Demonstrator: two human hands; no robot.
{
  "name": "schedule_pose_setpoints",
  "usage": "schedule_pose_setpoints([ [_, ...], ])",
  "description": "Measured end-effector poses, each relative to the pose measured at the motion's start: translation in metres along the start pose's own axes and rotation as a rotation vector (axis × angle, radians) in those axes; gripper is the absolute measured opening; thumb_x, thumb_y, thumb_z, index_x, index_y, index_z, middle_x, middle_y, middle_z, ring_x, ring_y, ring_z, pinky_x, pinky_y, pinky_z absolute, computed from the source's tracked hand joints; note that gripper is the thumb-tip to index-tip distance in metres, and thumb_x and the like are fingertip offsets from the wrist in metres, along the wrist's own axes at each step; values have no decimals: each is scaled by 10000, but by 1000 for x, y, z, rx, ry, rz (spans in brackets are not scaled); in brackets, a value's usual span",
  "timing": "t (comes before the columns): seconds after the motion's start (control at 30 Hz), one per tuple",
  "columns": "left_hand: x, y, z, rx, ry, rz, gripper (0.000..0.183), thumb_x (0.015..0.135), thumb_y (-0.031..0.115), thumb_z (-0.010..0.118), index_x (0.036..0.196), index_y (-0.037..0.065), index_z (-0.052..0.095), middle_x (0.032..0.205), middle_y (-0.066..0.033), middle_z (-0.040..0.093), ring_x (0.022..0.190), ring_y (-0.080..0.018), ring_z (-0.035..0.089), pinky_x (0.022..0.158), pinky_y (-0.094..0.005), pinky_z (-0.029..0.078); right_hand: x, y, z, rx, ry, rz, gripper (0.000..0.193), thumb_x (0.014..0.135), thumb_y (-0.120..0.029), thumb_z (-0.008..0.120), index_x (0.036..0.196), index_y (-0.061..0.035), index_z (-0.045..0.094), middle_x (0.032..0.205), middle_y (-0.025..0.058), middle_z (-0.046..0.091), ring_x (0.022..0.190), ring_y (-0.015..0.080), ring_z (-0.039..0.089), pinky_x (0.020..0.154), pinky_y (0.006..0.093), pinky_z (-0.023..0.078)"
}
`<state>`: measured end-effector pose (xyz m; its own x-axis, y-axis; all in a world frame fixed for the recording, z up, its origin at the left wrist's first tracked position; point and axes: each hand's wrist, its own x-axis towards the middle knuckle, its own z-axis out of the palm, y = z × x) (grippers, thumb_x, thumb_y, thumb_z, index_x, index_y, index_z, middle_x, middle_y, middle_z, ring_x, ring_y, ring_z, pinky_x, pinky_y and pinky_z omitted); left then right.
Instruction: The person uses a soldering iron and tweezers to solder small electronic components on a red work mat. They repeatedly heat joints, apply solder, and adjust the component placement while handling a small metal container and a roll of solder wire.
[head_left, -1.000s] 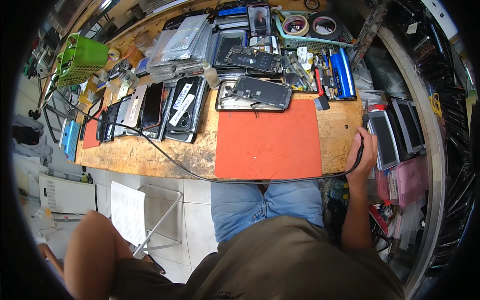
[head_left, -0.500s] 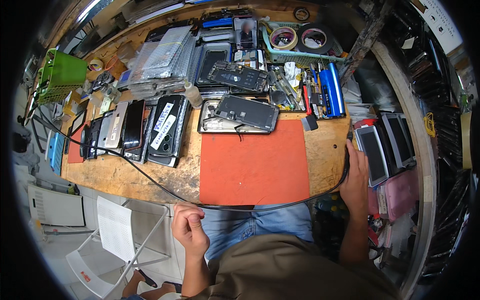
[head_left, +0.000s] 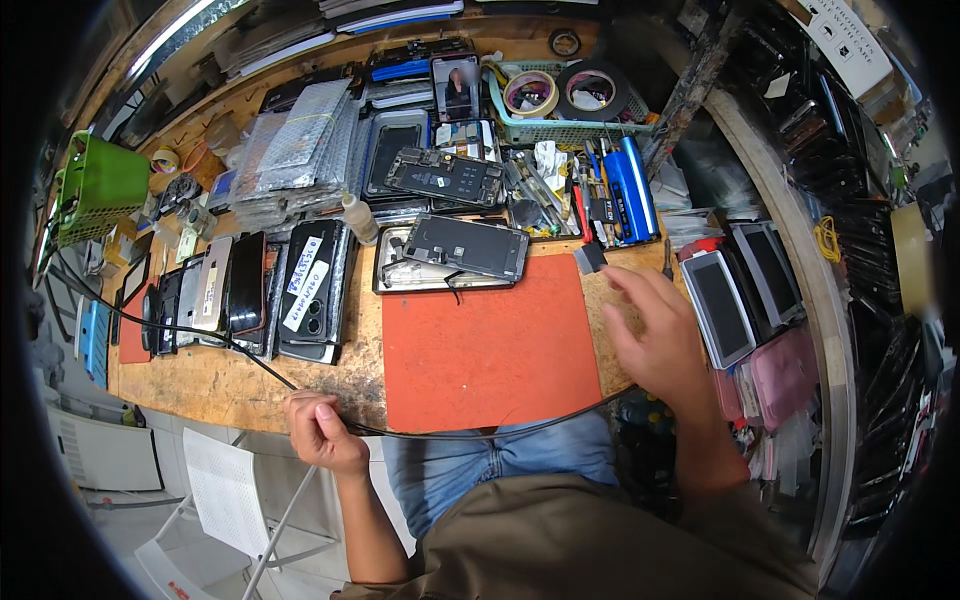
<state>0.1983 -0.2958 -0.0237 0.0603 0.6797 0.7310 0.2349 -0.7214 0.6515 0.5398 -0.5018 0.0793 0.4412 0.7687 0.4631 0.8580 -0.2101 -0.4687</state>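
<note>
Head view, wooden bench [head_left: 355,365], orange mat [head_left: 487,350], white chair [head_left: 225,485], left hand [head_left: 327,432] curled at cable [head_left: 450,436], grip unclear, right hand [head_left: 655,335] spread

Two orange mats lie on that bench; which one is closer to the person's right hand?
The large mat, at the front of the bench, beside the right hand. The smaller mat lies far off at the bench's left end.

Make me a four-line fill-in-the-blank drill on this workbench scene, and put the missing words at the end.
1. The teal basket holds ____ large tape rolls.
2. The long cable along the near edge of the bench is coloured ____.
3. The hand with curled fingers is the person's ____ one.
4. The open hand is to the ____ of the orange mat.

Missing words: two; black; left; right.
</note>
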Motion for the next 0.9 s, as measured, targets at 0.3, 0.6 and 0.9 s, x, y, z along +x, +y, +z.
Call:
schedule_pose_setpoints([
  [0.3, 4, -5, -6, 21, -55, -139, 193, 1053, 92, 639, 895, -7, 687, 807, -97, 647, 789, -232, 567, 768, -372, 464, 113, -18, 90, -88, -466, -90, 866, 923, -314, 861, 1624, 16, 475, 1396, 268, 671, 1351, 447, 609, 1181, 521, 472],
  [0.6, 10, 0, -7, 71, -154, -14, 155, 1030, 85, 639, 904, 15, 696, 838, -106, 684, 803, -283, 602, 851, -417, 475, 125, -8, 94, -73, -451, -130, 927, 790, -362, 918, 1575, -18, 564, 1403, 268, 687, 1322, 439, 609, 1179, 506, 458],
  [0.9, 7, 0, -2, 107, -103, 102, 93, 969, 51, 647, 893, 29, 695, 829, -96, 681, 767, -282, 620, 884, -434, 475, 112, 7, 51, 218, -75, 14, 647, 839, -397, 904, 1313, 7, 727, 1149, 207, 796, 1066, 334, 767, 946, 443, 602],
])
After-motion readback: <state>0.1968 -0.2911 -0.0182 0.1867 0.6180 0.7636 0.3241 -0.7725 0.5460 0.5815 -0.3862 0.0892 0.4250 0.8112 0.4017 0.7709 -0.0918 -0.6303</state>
